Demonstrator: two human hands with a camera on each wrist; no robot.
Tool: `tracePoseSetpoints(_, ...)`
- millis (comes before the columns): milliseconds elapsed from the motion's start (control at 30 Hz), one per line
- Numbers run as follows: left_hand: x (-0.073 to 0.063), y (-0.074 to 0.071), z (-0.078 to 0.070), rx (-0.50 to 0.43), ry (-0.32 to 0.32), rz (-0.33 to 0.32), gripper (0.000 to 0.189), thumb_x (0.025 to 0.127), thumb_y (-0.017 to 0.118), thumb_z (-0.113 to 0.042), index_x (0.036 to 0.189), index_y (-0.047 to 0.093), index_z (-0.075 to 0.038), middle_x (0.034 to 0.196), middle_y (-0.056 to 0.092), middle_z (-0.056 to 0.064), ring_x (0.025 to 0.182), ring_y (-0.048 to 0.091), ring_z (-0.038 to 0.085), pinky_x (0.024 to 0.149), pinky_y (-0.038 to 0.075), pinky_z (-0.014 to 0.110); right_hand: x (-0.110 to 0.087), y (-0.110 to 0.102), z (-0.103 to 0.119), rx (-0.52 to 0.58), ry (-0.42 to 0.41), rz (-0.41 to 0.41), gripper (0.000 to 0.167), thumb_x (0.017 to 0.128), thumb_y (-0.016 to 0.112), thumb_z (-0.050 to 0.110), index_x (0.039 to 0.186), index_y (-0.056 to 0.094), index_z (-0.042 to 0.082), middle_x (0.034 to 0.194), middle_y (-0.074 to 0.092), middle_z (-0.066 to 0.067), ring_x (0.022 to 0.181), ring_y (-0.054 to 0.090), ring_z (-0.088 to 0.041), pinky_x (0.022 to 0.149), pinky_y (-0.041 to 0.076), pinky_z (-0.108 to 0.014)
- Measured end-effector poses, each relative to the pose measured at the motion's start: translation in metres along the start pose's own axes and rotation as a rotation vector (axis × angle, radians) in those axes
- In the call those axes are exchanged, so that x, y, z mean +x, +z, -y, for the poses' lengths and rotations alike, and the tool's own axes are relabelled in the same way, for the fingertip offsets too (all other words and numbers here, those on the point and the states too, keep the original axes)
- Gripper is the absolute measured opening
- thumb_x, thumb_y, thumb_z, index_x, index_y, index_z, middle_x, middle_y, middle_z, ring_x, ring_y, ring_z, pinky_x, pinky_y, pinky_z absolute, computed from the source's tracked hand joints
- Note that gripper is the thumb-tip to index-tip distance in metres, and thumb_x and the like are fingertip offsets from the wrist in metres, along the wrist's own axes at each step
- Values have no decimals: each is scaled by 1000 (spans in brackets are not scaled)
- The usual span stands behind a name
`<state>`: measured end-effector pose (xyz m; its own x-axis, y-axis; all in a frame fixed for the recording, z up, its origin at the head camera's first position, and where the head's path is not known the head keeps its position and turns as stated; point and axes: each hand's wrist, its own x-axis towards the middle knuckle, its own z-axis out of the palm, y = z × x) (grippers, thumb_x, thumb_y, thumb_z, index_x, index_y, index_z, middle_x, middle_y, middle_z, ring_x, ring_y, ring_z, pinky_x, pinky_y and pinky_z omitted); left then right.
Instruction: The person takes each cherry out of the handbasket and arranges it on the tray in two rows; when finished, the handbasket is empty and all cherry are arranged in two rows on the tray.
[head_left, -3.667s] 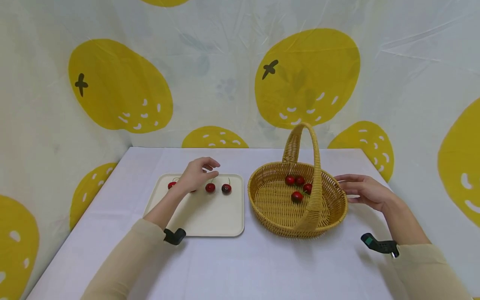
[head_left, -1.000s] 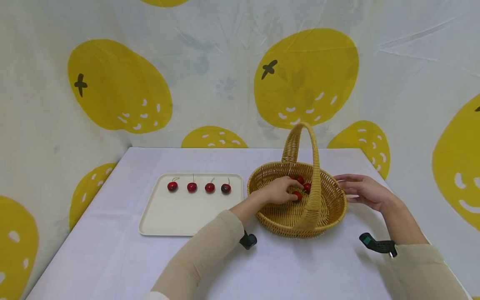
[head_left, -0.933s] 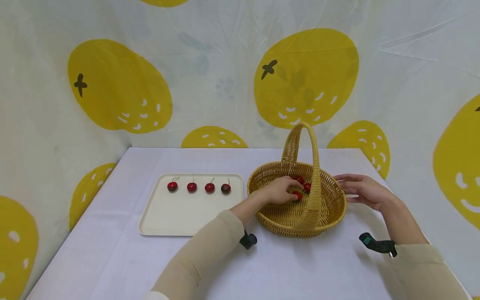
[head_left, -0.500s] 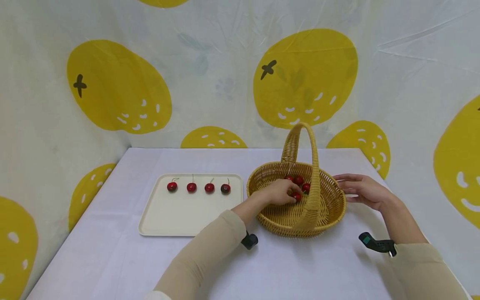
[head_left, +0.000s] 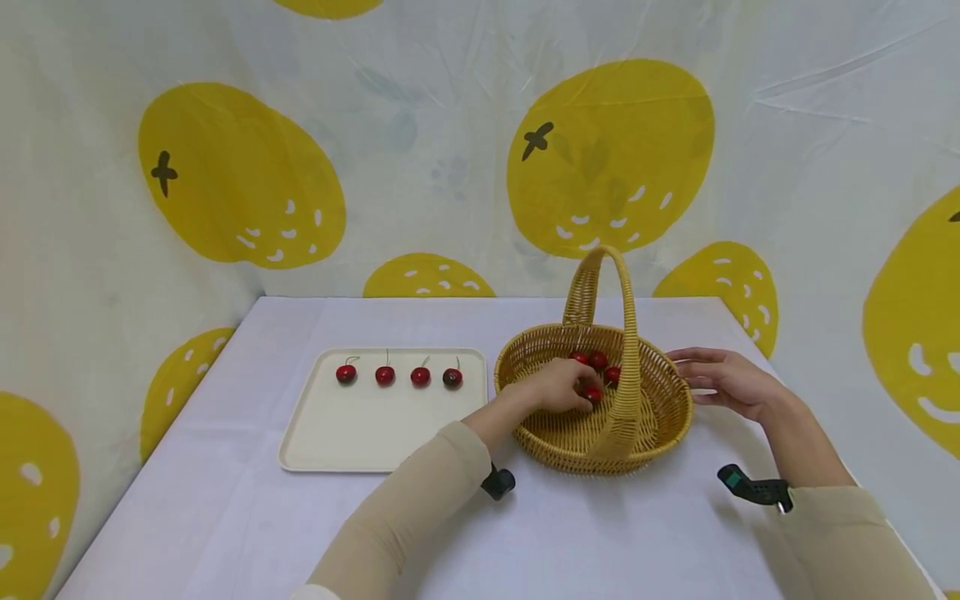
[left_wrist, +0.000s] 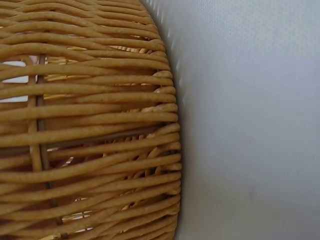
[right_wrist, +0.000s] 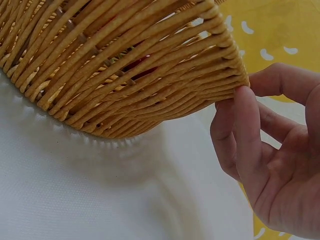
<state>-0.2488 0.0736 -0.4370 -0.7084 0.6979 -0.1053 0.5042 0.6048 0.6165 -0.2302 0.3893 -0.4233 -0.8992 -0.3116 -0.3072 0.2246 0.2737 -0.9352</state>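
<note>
My left hand (head_left: 557, 385) reaches inside the wicker basket (head_left: 525, 425), its thumb and fingers curled around a red cherry (head_left: 592, 394). Several other cherries (head_left: 597, 360) lie close by on the basket floor, partly behind the fingers. My right hand (head_left: 731, 382) grips the basket's right rim; in the right wrist view the thumb presses the rim from outside, with the fingers around its edge. The left wrist view shows only the woven basket side (left_wrist: 90, 115) and white cloth, with the left hand hidden.
Left of the basket lies a cream rectangular tray (head_left: 360, 442) with a row of stemmed cherries (head_left: 385, 376) along its far part. The basket's tall arched handle (head_left: 628, 333) rises just right of the left hand. A white cloth (head_left: 420, 533) covers the table.
My left hand has gone from above the tray into the basket, and its fingers have closed around a cherry, shifting it slightly. The right hand has stayed at the basket rim.
</note>
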Motion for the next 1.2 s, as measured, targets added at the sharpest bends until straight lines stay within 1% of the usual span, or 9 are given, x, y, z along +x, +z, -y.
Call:
tracePoseSetpoints(133,-3,0,2,-16,-3,-1,31,94,78,-16,125,71,-14,108,67,-3,92,58,7,80,48,19,0,1,-4,5,5,4,52,108,55,19,148,38,-9,114,70,2,102,70,-15,85,59,-37)
tracePoseSetpoints(267,-9,-3,4,-28,15,-17,31,93,79,-17,123,72,-14,106,68,-4,90,60,5,77,49,18,1,0,-6,2,-11,14,51,108,54,18,148,38,-10,114,71,2,101,70,-15,84,60,-37)
tracePoseSetpoints(533,-20,-14,9,-50,51,-57,29,92,81,-18,118,75,-11,104,71,-7,88,65,1,78,50,16,0,-2,-5,6,-25,17,39,108,54,17,142,50,-2,113,72,2,101,71,-15,84,60,-37)
tracePoseSetpoints(600,-23,-17,8,-68,64,-61,28,92,81,-17,118,75,-10,104,71,-7,88,65,1,78,50,16,1,-2,-5,12,-25,17,38,108,55,17,141,51,-1,113,72,2,101,71,-15,84,60,-37)
tracePoseSetpoints(700,-27,-21,7,-97,73,-71,26,92,80,-15,117,75,-9,103,71,-7,88,65,2,78,51,17,1,-2,-5,9,-25,24,44,108,55,18,145,46,-5,114,71,2,102,70,-15,84,59,-37)
tracePoseSetpoints(833,-32,-26,6,-115,75,-103,26,92,81,-16,116,74,-11,102,69,-7,89,64,4,78,51,18,2,-2,-4,1,-12,14,53,108,55,19,149,38,-10,114,71,3,102,70,-14,84,59,-37)
tracePoseSetpoints(900,-35,-29,6,-117,69,-124,27,91,81,-17,116,74,-11,102,69,-7,89,63,5,79,51,19,2,-2,-4,-3,-10,12,55,108,55,19,150,36,-10,114,71,4,102,70,-14,84,59,-37)
tracePoseSetpoints(1100,-42,-33,9,-121,62,-178,33,89,83,-17,119,73,-11,106,69,-6,91,64,5,82,51,19,2,-4,-2,6,-12,12,47,108,55,19,146,45,-6,113,72,4,103,70,-15,85,59,-37)
tracePoseSetpoints(1200,-47,-36,11,-144,63,-202,34,88,84,-17,120,73,-12,109,69,-6,93,64,5,84,51,19,2,-3,-1,7,-16,14,45,108,55,19,145,46,-4,113,72,4,103,70,-15,85,59,-37)
